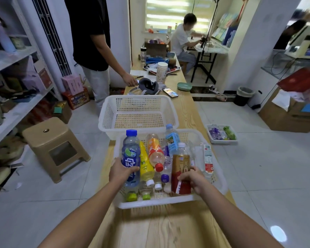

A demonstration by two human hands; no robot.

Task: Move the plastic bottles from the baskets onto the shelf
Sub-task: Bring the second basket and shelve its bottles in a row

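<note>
White perforated plastic forms the near basket, which sits on the wooden desk and holds a heap of plastic bottles lying on their sides. Your left hand has its grip wrapped around the blue-capped bottle, held upright at the basket's left side. Your right hand has its grip closed around the red-and-gold labelled bottle, upright at the basket's near right. Between them lie a yellow-labelled bottle and an orange-labelled bottle. A second white basket, without bottles, stands just beyond the first. The shelf runs along the left wall, beside a tan stool.
</note>
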